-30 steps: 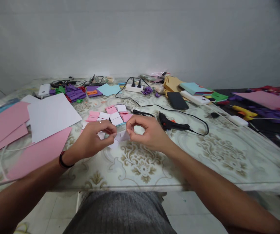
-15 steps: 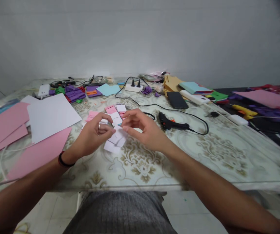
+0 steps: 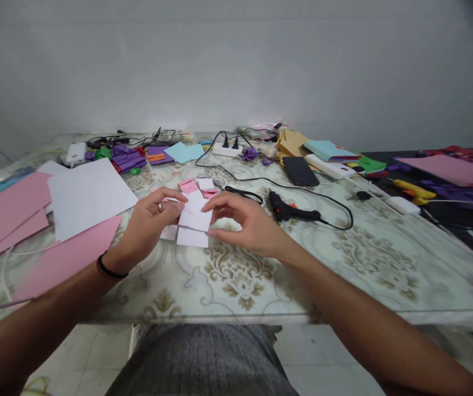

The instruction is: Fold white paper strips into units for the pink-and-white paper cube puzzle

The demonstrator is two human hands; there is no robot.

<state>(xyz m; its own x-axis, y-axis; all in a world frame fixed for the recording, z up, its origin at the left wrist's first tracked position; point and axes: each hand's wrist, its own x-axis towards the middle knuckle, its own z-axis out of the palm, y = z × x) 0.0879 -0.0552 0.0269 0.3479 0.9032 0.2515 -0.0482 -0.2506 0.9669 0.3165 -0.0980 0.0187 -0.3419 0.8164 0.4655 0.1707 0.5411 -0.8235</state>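
Note:
My left hand (image 3: 148, 223), with a ring and a dark wristband, pinches the left edge of a small white paper piece (image 3: 195, 217). At that piece's right side, the fingertips and thumb of my right hand (image 3: 247, 226) curve against its edge. Another white paper piece (image 3: 192, 237) lies just below it, partly covered. One more white scrap (image 3: 169, 232) shows under my left hand. Behind my fingers lie small pink paper pieces (image 3: 188, 186) and a white one (image 3: 205, 183).
On the left lie a large white sheet (image 3: 88, 198) and pink sheets (image 3: 71, 258). A black glue gun (image 3: 292, 209) with its cord and a black phone (image 3: 300, 171) are to the right. A power strip (image 3: 226, 149), purple paper strips (image 3: 127, 158) and a yellow glue gun (image 3: 413, 190) sit farther off.
Both hands, apart above the white pieces before, are now at the edges of one white piece. The white pieces now look flatter and more squared up, one below the other.

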